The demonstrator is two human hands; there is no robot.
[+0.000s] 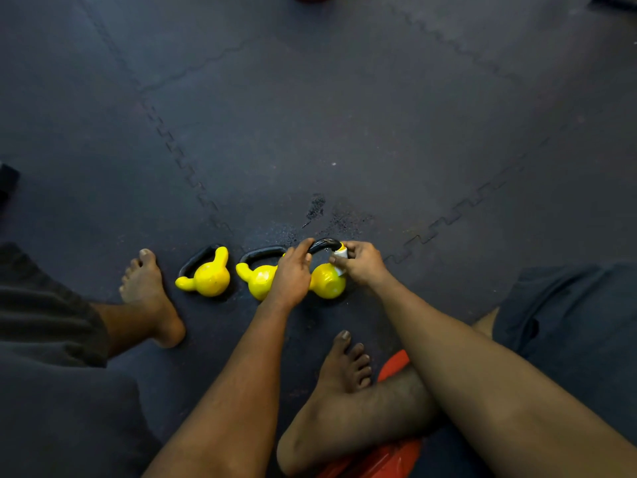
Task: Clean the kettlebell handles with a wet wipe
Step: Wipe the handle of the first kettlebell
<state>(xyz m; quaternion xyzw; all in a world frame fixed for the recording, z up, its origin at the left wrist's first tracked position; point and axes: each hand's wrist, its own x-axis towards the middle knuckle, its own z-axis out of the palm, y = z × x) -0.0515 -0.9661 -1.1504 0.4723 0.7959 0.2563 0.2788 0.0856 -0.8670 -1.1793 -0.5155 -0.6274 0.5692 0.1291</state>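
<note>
Three yellow kettlebells with black handles stand in a row on the dark mat: the left one (206, 277), the middle one (258, 279) and the right one (327, 281). My left hand (293, 274) grips the left side of the right kettlebell's handle (324, 243). My right hand (362, 265) pinches a white wet wipe (339, 258) wrapped round the right end of that handle. My left hand covers part of the middle kettlebell.
Dark interlocking foam mat (310, 132) covers the floor, with wet marks (317, 207) just beyond the kettlebells. My bare feet (148, 288) (344, 370) lie left and in front. A red object (389, 453) lies under my right leg.
</note>
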